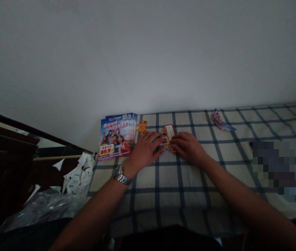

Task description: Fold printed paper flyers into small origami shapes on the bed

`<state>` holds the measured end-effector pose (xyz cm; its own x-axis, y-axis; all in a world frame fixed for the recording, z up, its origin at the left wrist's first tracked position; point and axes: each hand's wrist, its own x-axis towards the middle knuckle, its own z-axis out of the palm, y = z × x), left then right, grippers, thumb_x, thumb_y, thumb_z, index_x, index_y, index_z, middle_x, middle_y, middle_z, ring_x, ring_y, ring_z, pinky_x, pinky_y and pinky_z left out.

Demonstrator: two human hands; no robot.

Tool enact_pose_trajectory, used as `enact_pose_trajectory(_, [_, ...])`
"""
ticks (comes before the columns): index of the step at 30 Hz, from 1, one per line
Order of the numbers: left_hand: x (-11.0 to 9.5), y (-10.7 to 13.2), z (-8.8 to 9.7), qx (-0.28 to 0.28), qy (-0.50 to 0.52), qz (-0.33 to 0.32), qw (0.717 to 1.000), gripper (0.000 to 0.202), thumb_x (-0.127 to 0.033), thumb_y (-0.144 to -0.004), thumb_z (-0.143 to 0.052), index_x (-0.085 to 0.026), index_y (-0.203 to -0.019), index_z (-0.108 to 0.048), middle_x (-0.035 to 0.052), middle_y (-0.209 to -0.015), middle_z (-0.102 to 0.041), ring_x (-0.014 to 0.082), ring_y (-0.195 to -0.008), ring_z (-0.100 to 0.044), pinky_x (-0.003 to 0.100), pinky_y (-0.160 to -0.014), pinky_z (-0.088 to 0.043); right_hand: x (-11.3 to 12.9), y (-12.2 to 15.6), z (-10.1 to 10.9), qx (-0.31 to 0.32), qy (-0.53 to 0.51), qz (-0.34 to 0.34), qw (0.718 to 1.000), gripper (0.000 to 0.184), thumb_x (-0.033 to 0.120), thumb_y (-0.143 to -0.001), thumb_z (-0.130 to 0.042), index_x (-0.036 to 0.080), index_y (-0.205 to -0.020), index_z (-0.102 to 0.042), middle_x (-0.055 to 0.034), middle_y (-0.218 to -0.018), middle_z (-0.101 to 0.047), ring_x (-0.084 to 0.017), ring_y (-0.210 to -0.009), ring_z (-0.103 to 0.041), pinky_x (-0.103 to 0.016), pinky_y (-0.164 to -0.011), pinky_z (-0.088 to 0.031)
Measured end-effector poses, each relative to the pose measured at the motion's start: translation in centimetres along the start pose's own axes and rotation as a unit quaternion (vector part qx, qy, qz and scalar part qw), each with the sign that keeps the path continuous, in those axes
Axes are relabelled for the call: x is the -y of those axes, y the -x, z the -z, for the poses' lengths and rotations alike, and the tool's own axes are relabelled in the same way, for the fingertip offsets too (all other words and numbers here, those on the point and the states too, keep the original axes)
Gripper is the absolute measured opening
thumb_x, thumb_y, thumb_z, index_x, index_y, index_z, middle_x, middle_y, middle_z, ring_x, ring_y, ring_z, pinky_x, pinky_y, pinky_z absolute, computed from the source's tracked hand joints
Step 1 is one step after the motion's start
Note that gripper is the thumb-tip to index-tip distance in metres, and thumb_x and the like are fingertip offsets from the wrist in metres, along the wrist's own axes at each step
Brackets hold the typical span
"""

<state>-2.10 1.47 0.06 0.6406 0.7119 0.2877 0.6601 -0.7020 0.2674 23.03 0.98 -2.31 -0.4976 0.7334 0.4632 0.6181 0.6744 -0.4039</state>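
Observation:
A small red-bordered paper card (169, 132) lies on a checked cloth (179, 181) near the wall. My left hand (146, 150), with a metal watch at the wrist, rests flat on the cloth, its fingers stretched over the card's left part. My right hand (187, 146) lies on the card's right edge with fingers curled down and pressed against it. A stack of colourful leaflets (116, 136) sits just left of my left hand, and an orange cut-out figure (142, 127) lies between the leaflets and the card.
A crumpled patterned wrapper (220, 121) lies at the back right of the cloth. Torn white paper (78, 174) and a clear plastic bag (45, 207) hang off the left edge. A blurred dark patch (281, 167) covers the right. A white wall stands behind.

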Motion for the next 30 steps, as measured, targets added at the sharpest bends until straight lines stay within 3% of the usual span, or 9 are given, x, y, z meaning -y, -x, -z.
enact_pose_trajectory(10, [-1.3,0.2,-0.9,-0.002,0.016,0.02,1.0,0.042,-0.042,-0.102,-0.06,-0.023,-0.14,-0.057,0.0096,-0.156,-0.053,0.028,-0.148,-0.045,0.055,-0.13,-0.028,0.1,0.1,0.2,-0.019,-0.027,-0.018,0.999,0.02,0.029,-0.102,-0.061,0.024,-0.116,-0.074,-0.0112,-0.111,-0.075,-0.029,-0.107,-0.068,-0.05,-0.096,-0.057])
enact_pose_trajectory(19, [-0.8,0.3,-1.4,0.024,0.022,0.007,0.999,0.056,-0.045,-0.095,-0.071,-0.02,-0.142,-0.053,0.011,-0.161,-0.048,0.0278,-0.153,-0.039,0.053,-0.131,-0.027,-0.5,0.5,0.1,0.0,-0.013,-0.001,1.0,0.03,0.021,-0.101,-0.061,0.025,-0.13,-0.068,-0.0115,-0.14,-0.067,-0.029,-0.134,-0.06,-0.053,-0.114,-0.051])
enact_pose_trajectory(24, [-1.2,0.2,-1.0,0.02,0.018,0.01,1.0,0.059,-0.047,-0.093,-0.074,-0.02,-0.141,-0.053,0.0108,-0.159,-0.05,0.0295,-0.152,-0.04,0.054,-0.13,-0.026,-0.5,0.6,0.0,0.007,-0.004,0.001,1.0,0.027,0.023,-0.1,-0.063,0.025,-0.127,-0.07,-0.011,-0.137,-0.07,-0.029,-0.132,-0.063,-0.054,-0.11,-0.053])
enact_pose_trajectory(30, [-1.8,0.2,-0.5,-0.011,0.004,0.037,0.999,0.058,-0.049,-0.089,-0.078,-0.021,-0.136,-0.059,0.0117,-0.144,-0.058,0.0326,-0.132,-0.054,0.052,-0.117,-0.045,-0.1,0.7,0.5,-0.008,0.021,-0.006,1.0,0.02,0.024,-0.098,-0.066,0.025,-0.116,-0.074,-0.011,-0.123,-0.074,-0.03,-0.114,-0.069,-0.053,-0.099,-0.057])
